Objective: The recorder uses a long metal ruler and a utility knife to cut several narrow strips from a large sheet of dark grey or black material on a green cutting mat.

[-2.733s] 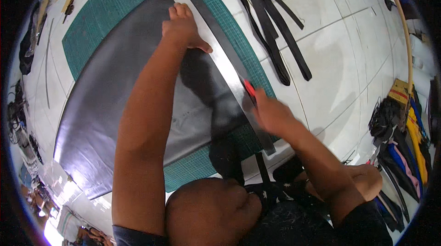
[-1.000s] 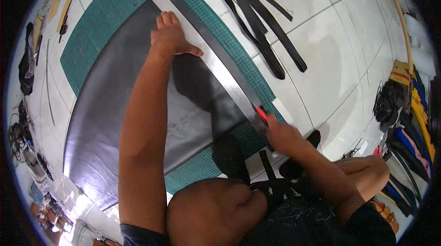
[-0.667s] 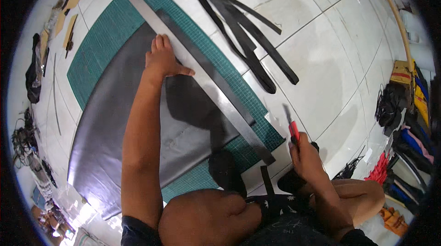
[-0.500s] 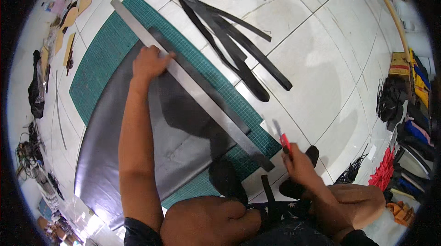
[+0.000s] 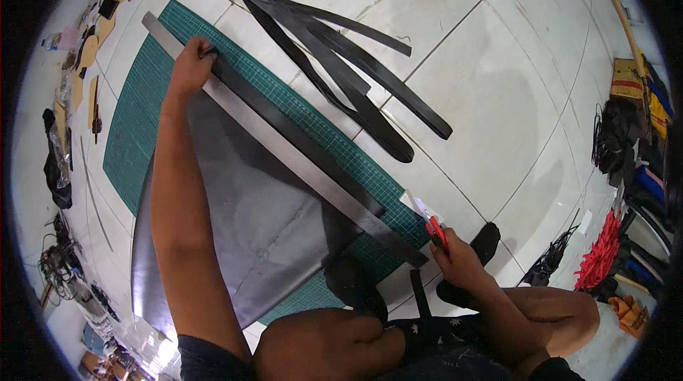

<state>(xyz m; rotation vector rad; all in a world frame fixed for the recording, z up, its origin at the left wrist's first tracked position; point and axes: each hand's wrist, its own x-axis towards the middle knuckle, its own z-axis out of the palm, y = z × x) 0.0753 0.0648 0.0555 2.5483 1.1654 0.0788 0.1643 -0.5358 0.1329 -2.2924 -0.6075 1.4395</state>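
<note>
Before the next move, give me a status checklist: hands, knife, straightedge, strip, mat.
1. Red utility knife in the right hand's grip: ok.
2. Blade covered: not ok, it is exposed.
3. Left hand at the black strip's upper end: ok.
4. Metal straightedge lying along the strip: ok.
5. Strip fully separate from the black sheet: cannot tell, straightedge covers the border.
6. Loose black straps off the green cutting mat: ok.

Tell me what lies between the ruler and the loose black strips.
In the head view, outward from the ruler: a black band, a green mat margin, then floor tile.
</note>
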